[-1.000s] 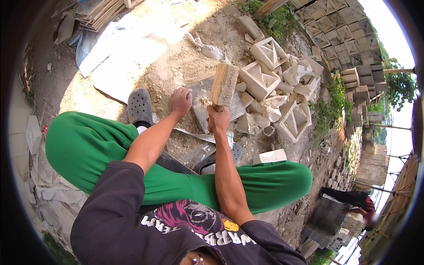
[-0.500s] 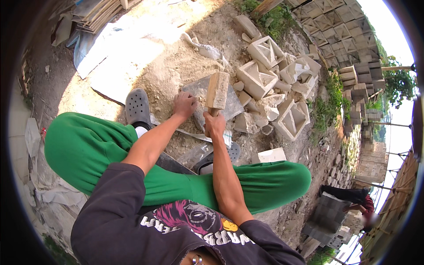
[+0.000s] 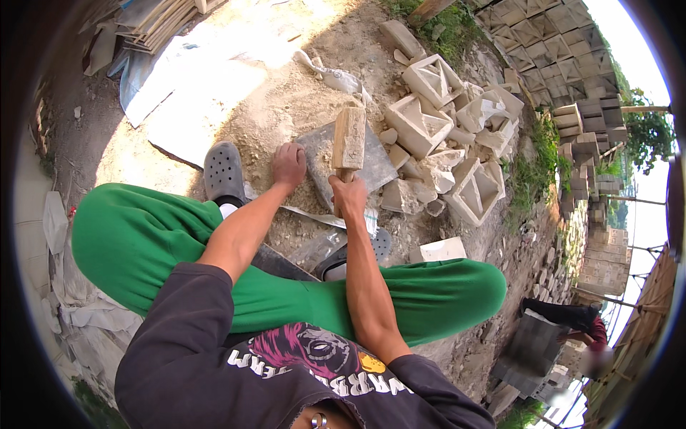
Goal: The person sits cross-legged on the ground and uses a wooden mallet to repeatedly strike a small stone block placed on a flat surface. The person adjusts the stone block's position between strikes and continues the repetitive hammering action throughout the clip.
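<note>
A wooden mallet point(image 3: 349, 139) with a block-shaped, dust-covered head is upright in my right hand point(image 3: 348, 194), whose fingers wrap its handle. Its head hangs in front of a dark flat slab point(image 3: 379, 168), hiding part of it; whether they touch I cannot tell. At the slab's left edge my left hand point(image 3: 289, 166) is low over pale rubble, back up and fingers curled down. Anything under those fingers is hidden. Pale crumbs point(image 3: 314, 154) lie on the slab's left part.
Broken pale hollow blocks point(image 3: 421, 127) are heaped right of the slab. A white piece point(image 3: 437, 250) lies near my right knee. Crumpled plastic point(image 3: 336, 77) lies beyond the slab. Stacked blocks point(image 3: 550, 43) line the far right. Another person point(image 3: 564, 318) bends at the lower right.
My left hand has shifted left, from the slab's edge toward the rubble beside it. The mallet in my right hand has risen slightly in the view and stands straighter.
</note>
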Available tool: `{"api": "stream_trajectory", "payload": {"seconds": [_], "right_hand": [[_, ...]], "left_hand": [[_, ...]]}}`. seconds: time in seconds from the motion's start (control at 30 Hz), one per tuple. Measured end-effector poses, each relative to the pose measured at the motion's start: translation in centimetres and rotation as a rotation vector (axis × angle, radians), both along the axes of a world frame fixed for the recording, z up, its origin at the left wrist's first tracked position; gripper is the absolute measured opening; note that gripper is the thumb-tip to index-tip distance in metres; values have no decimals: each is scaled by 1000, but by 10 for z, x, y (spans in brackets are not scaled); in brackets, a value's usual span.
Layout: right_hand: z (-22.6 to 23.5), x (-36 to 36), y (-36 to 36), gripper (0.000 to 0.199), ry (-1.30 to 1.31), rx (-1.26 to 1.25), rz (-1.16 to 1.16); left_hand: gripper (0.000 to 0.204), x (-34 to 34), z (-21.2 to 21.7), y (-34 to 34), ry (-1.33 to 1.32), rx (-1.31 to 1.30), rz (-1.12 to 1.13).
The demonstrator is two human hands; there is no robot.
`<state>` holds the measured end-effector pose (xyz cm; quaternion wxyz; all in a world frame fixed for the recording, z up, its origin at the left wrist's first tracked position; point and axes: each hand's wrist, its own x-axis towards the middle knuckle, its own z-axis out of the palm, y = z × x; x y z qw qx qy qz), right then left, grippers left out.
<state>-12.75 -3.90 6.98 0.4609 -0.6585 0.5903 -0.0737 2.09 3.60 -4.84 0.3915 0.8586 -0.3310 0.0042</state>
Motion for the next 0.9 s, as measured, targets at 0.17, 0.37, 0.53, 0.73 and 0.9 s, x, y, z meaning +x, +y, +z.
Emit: {"api": "stream_trajectory", "payload": {"seconds": [0.17,0.37,0.53,0.73,0.9], "right_hand": [[-6,10,-7,41,-27,-100,85],[-24,1,-8,38,207,141,167],[1,-6,-19,33,118,132,47],[26,-3,-20,31,12,68,9],[38,-1,-12,31,25,33,11]], "left_hand": [[19,-8,4,7,179,5,31],[51,-66,18,17,702,316,320],[73,-130,24,8,938,626,-4],[58,-169,-11,6,1518,-158,187],[51,-156,-6,38,1343,3,-3]]}}
